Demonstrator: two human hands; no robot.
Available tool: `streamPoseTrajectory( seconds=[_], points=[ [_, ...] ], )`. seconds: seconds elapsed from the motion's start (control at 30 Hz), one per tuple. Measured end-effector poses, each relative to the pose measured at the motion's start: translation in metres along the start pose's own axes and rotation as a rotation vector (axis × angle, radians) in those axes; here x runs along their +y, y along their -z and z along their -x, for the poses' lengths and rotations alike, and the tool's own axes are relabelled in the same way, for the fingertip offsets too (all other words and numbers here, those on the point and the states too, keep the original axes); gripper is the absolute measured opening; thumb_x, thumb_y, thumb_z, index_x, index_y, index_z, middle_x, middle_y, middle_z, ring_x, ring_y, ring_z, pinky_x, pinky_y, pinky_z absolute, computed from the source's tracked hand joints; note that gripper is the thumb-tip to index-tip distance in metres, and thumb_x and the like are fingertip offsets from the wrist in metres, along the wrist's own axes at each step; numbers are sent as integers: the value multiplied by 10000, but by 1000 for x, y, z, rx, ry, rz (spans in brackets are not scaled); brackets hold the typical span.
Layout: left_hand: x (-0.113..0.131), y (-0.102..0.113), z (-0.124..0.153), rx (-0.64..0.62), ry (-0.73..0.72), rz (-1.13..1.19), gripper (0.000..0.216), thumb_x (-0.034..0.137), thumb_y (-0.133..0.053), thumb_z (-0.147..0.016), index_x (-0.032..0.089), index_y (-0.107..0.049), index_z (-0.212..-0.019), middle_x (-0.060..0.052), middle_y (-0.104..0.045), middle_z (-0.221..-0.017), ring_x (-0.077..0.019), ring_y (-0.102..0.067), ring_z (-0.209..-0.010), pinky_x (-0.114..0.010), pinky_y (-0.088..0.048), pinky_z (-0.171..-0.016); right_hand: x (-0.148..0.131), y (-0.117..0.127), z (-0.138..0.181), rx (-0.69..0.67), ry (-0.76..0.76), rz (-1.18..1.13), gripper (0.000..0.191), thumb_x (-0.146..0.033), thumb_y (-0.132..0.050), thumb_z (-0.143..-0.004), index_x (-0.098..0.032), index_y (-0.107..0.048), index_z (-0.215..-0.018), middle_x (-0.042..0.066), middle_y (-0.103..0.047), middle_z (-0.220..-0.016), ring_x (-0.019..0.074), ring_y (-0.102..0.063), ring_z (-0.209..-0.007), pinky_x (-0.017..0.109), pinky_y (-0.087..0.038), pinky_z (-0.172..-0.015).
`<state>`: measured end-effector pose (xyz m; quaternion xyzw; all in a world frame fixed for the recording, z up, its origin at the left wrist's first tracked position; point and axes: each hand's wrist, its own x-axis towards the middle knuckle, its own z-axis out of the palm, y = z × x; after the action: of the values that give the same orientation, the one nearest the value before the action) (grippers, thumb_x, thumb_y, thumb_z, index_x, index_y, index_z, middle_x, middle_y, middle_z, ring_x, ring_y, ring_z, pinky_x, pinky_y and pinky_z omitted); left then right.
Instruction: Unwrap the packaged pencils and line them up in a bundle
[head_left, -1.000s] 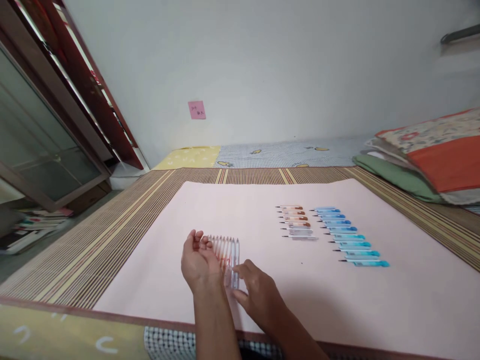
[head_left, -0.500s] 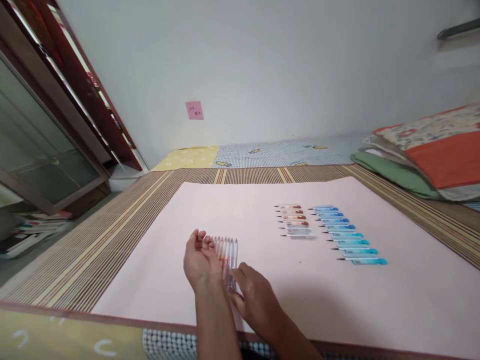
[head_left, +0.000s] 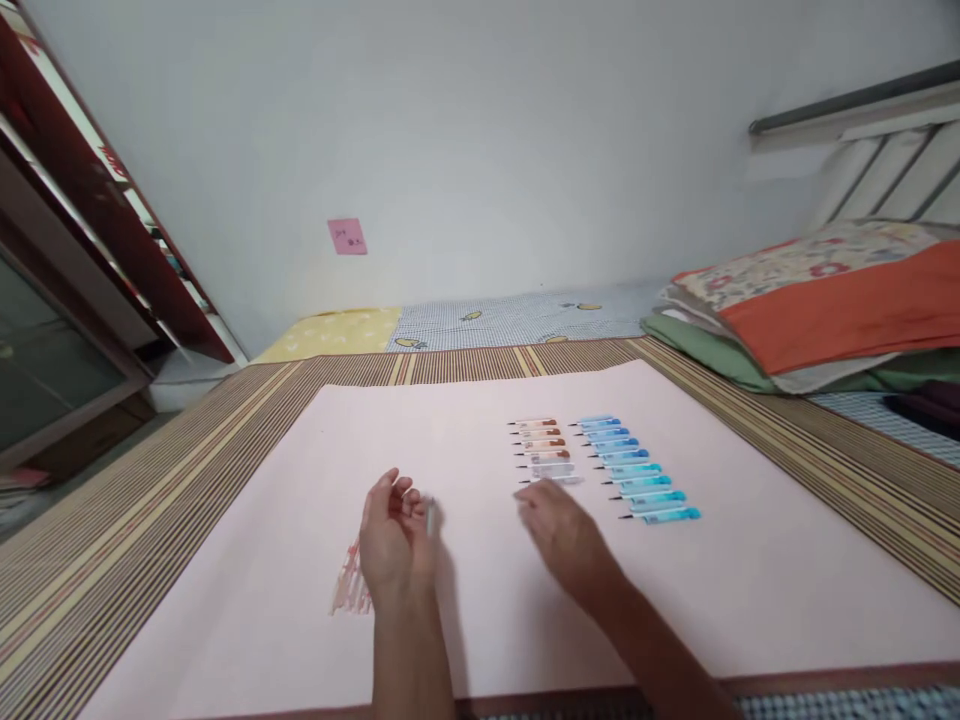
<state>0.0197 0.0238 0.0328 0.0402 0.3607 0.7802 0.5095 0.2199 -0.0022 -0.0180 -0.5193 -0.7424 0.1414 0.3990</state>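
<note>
My left hand rests palm up on the pale pink sheet, its fingers loosely bent and apart, with no object seen in its grasp. Part of a pinkish bundle of pens shows at its left side; the rest is hidden behind the hand. Along its little-finger edge lies one more slim pen. My right hand is over the sheet just below the column of brown and grey pens. Its front fingers point left, slightly blurred, and nothing shows between them.
Farther right on the sheet is a column of blue and turquoise pens. A striped mat lies underneath. Folded bedding with an orange border is piled at the right, and the wall stands behind.
My right hand has left the pens beside my left hand and moved right. The pinkish pens now show left of my left hand. The camera has turned slightly right.
</note>
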Motion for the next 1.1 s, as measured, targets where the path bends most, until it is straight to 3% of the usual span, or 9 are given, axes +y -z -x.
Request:
streamPoseTrajectory(
  seconds=[0.1,0.27,0.4,0.57,0.73,0.93,1.1],
  points=[
    [-19,-6,7,-39,42,-58,109,170,-672,-766,124,-654,-863,0,-619,-659,-69,-513,-518,-156,-386,-478,44,24,-16,118,-104,175,191,-164,-469,-919,-196,-644,-989,96,-653,-1005,258,-577,-967,398,-458,-871],
    [-45,-13,21,-129,163,-106,105,166,-687,-750,106,-667,-835,-17,-628,-655,-70,-532,-518,-154,-410,-486,74,29,-33,47,-127,324,269,-114,-437,-923,-197,-676,-1014,98,-678,-1061,254,-571,-1012,369,-432,-888],
    [-56,-13,27,-113,214,-162,81,145,-681,-741,98,-667,-805,-21,-623,-639,-67,-528,-502,-152,-415,-478,80,20,-36,-31,-127,367,265,-93,-456,-915,-215,-677,-994,78,-681,-1072,229,-574,-992,335,-420,-864],
    [-59,-12,25,-121,221,-191,99,158,-684,-741,98,-672,-818,-21,-628,-643,-67,-527,-496,-156,-415,-470,78,21,-31,1,-145,389,166,-114,-525,-878,-201,-666,-860,90,-641,-1126,248,-536,-1052,334,-409,-871],
    [-59,-9,23,-125,224,-212,119,179,-698,-718,99,-669,-801,-18,-619,-628,-71,-516,-485,-159,-383,-439,72,26,-29,-20,-134,397,208,-120,-525,-872,-225,-688,-949,92,-609,-1206,275,-496,-1137,372,-396,-883],
    [-62,-8,24,-142,231,-232,150,187,-725,-685,105,-667,-796,-15,-619,-630,-67,-507,-484,-157,-381,-444,67,33,-25,-45,-136,360,202,-70,-511,-826,-209,-657,-810,73,-642,-1075,253,-524,-1054,350,-384,-822],
    [-66,-9,27,-150,243,-249,162,193,-736,-678,104,-671,-796,-16,-616,-629,-66,-505,-484,-157,-375,-441,69,36,-20,-57,-140,317,329,-46,-431,-851,-198,-678,-1008,87,-649,-1027,243,-536,-1002,350,-400,-856]
  ],
)
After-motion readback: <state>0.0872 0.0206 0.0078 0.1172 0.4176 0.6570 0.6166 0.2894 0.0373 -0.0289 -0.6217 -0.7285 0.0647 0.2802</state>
